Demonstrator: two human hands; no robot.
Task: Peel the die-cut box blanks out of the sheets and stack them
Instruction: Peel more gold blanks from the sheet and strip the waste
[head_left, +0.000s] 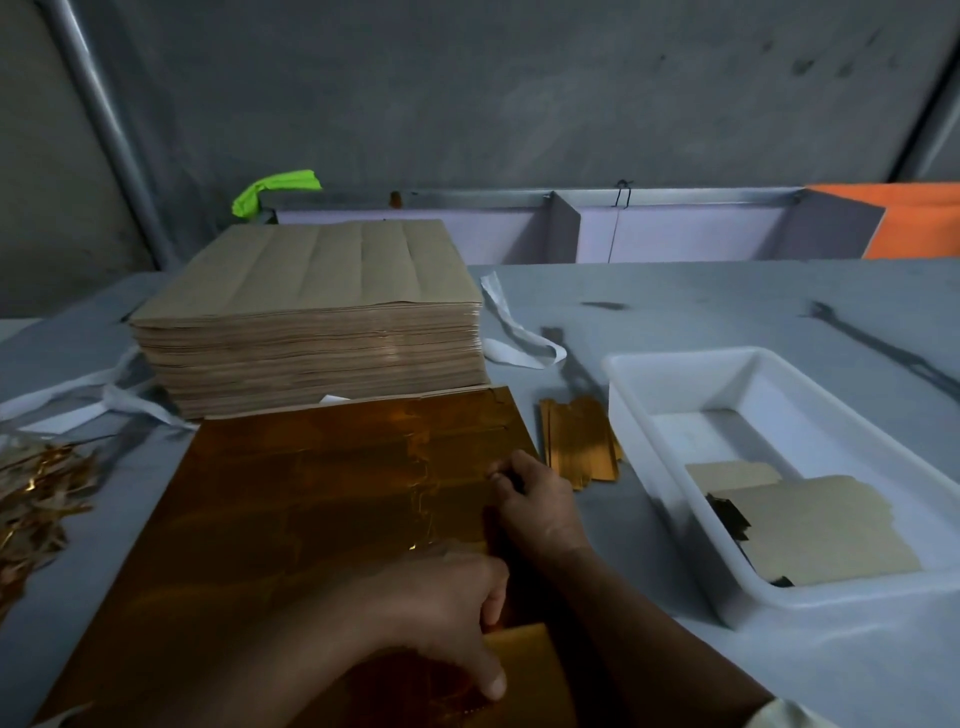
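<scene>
A large gold foil die-cut sheet (311, 499) lies flat on the table in front of me. My right hand (540, 506) rests on its right edge, fingertips pinching at a cut line there. My left hand (452, 613) presses down on the sheet's near right part, thumb on a lifted gold flap (524, 660). A small stack of peeled gold blanks (579, 441) sits just right of the sheet. Behind the sheet stands a tall pile of brown-backed sheets (311, 322).
A white plastic tray (654, 384) at the right holds a few blanks lying brown side up (810, 530). Gold foil scraps (36, 499) are heaped at the left edge. White paper strips (519, 338) lie beside the pile. A dark metal tool (883, 348) lies far right.
</scene>
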